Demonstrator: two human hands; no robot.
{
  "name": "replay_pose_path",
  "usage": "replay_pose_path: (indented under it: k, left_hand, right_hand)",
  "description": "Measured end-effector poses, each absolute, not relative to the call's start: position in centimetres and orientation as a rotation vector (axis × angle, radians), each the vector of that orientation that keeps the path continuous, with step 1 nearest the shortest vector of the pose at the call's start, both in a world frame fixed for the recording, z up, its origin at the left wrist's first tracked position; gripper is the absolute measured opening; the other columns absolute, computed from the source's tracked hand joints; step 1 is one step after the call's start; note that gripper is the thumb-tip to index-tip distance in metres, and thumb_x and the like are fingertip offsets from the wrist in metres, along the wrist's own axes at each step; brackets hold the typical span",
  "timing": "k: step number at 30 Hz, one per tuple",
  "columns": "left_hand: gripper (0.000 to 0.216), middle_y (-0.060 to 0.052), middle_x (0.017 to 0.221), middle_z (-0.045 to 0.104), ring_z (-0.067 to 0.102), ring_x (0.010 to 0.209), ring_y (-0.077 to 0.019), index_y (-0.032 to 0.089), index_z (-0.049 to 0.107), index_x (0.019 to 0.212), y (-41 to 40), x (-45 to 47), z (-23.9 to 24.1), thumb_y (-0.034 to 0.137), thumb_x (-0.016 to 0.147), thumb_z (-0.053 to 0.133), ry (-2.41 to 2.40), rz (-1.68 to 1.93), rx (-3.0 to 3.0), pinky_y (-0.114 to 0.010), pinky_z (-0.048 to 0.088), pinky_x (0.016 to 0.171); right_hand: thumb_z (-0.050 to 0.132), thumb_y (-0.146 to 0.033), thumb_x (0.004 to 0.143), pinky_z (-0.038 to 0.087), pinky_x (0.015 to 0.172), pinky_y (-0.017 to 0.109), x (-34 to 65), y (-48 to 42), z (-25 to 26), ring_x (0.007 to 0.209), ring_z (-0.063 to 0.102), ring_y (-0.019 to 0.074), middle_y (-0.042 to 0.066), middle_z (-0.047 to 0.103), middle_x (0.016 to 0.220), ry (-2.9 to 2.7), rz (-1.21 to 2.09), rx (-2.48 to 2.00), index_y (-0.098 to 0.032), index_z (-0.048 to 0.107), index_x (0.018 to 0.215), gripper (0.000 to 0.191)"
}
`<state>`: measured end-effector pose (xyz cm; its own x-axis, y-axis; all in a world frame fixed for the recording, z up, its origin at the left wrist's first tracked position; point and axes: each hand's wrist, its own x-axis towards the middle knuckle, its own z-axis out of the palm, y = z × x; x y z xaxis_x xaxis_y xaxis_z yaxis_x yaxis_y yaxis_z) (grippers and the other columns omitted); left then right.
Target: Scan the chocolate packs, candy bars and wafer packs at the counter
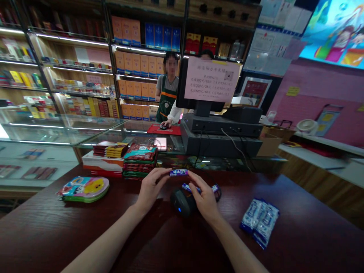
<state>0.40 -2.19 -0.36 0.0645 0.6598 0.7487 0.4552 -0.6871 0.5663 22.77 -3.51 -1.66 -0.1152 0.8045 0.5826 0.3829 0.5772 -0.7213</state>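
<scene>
A small purple candy pack (179, 172) with white lettering is held level between my two hands, above the dark wooden counter. My left hand (152, 187) pinches its left end with thumb and fingertips. At the other end, the fingers of my right hand (205, 199) grip it. A black handheld barcode scanner (182, 204) with a blue light lies between my hands, partly hidden by the right one. Behind my right hand, another purple pack (215, 187) shows in part. To the right lie blue-and-white packets (261, 220), side by side.
Stacked red snack packets (139, 159) and a white-and-orange box (102, 163) stand at the counter's far edge. Colourful rounded packs (87, 187) lie left. Beyond are a checkout monitor (210, 81) with a notice and a person (167, 93) in a green apron; a hand rests on a mouse.
</scene>
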Motion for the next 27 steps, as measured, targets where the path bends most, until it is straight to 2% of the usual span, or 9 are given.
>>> replay_pose_path:
  k: [7,11,17,27]
  left_hand:
    - [0.02,-0.001,0.11,0.076,0.072,0.1,-0.0155,0.025,0.071,0.113,-2.8,0.2,-1.1,0.023,0.095,0.062,1.134,1.714,2.128,-0.029,0.059,0.094]
    - [0.018,-0.002,0.107,0.076,0.072,0.098,-0.0157,0.024,0.071,0.11,-3.0,0.8,-1.5,0.024,0.095,0.063,1.124,1.726,2.143,-0.028,0.059,0.09]
    - [0.015,-0.001,0.099,0.076,0.072,0.092,-0.0149,0.023,0.071,0.108,-3.4,1.5,-1.5,0.027,0.096,0.063,1.113,1.679,2.223,-0.027,0.059,0.086]
    - [0.017,-0.004,0.101,0.075,0.071,0.094,-0.0169,0.023,0.07,0.108,-3.1,1.4,-2.1,0.031,0.096,0.062,1.134,1.627,2.376,-0.03,0.058,0.085]
  right_hand:
    - [0.056,-0.025,0.096,0.049,0.11,0.043,22.3,-3.6,-1.9,0.127,0.061,0.0235,0.005,0.067,0.135,-1.742,0.478,-0.974,-0.03,0.066,0.132,0.037]
    - [0.062,-0.026,0.093,0.055,0.097,0.039,22.4,-3.4,-2.1,0.111,0.067,0.0235,0.007,0.072,0.117,-1.697,0.408,-1.005,-0.027,0.072,0.117,0.026]
    - [0.062,-0.03,0.093,0.056,0.08,0.035,22.7,-3.3,-2.0,0.087,0.068,0.0212,0.006,0.072,0.098,-1.704,0.289,-1.072,-0.023,0.071,0.101,0.014]
    - [0.058,-0.028,0.096,0.055,0.081,0.035,23.1,-3.3,-1.7,0.093,0.069,0.0235,0.007,0.072,0.098,-1.76,0.219,-1.108,-0.022,0.069,0.099,0.014]
